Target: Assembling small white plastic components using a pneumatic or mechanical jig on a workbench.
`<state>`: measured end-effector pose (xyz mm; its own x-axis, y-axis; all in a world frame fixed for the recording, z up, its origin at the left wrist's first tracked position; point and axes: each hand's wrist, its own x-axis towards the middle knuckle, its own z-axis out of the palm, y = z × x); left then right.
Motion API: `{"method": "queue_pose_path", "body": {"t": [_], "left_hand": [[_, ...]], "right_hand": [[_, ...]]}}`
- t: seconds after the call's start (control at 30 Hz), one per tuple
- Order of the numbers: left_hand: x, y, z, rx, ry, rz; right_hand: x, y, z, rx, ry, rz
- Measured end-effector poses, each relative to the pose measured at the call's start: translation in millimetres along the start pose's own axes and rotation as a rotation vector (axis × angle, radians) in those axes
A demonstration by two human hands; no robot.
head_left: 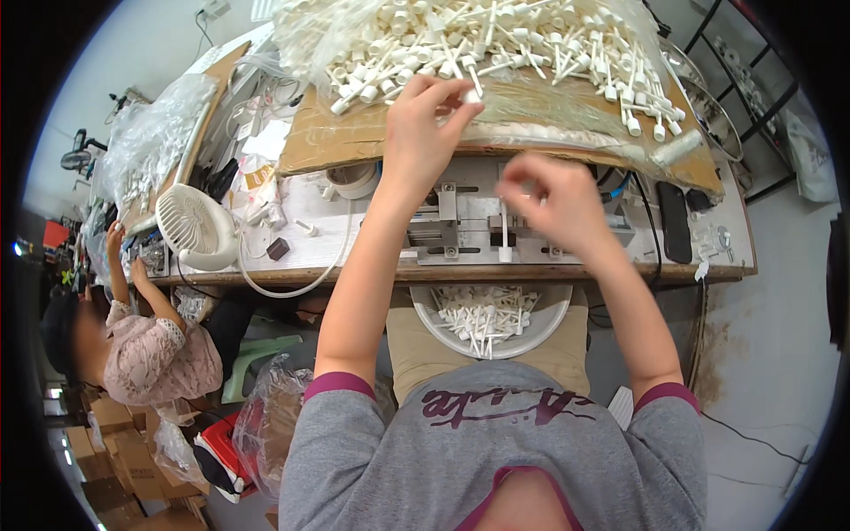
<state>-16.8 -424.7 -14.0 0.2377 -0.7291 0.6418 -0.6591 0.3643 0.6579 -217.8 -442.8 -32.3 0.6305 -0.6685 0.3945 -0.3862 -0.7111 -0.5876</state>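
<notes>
My left hand [420, 122] pinches a white capped stick [475, 94] between thumb and fingers, at the near edge of the heap of sticks. My right hand [560, 202] is over the metal fixture [449, 218] on the bench, fingers curled and smeared by motion. Just below its fingertips another white capped stick [506, 232] lies along the fixture, its cap toward me. Whether that hand touches this stick cannot be made out.
A big heap of white capped sticks [549, 40] covers a cardboard sheet [345, 133]. On my lap rests a white basin [567, 305] of similar sticks. A fan [197, 227] stands left, a black phone [675, 221] lies right. A co-worker [159, 354] sits at the left.
</notes>
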Motion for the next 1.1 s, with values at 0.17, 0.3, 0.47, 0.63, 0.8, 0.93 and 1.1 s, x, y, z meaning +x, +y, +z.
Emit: {"method": "queue_pose_path", "body": {"t": [0.17, 0.3, 0.47, 0.63, 0.8, 0.93, 1.1], "left_hand": [[-54, 28, -26, -0.181, 0.038, -0.138], [-90, 49, -31, -0.216, 0.028, -0.125], [-129, 48, -32, -0.154, -0.075, -0.119], [-144, 40, -30, -0.152, -0.123, -0.163], [-153, 32, -25, -0.152, -0.130, -0.169], [-155, 32, -14, -0.208, -0.157, -0.207], [-159, 32, 12, -0.018, -0.249, -0.085]], "right_hand": [[123, 23, 9, -0.081, 0.221, -0.114], [195, 14, 46, -0.377, -0.035, -0.169], [220, -11, 98, -0.602, -0.094, -0.102], [210, -3, 100, -0.653, -0.124, -0.150], [183, 13, 75, -0.633, -0.204, -0.101], [157, 31, 41, -0.608, -0.186, -0.118], [133, 58, 1, -0.578, -0.199, -0.062]]}}
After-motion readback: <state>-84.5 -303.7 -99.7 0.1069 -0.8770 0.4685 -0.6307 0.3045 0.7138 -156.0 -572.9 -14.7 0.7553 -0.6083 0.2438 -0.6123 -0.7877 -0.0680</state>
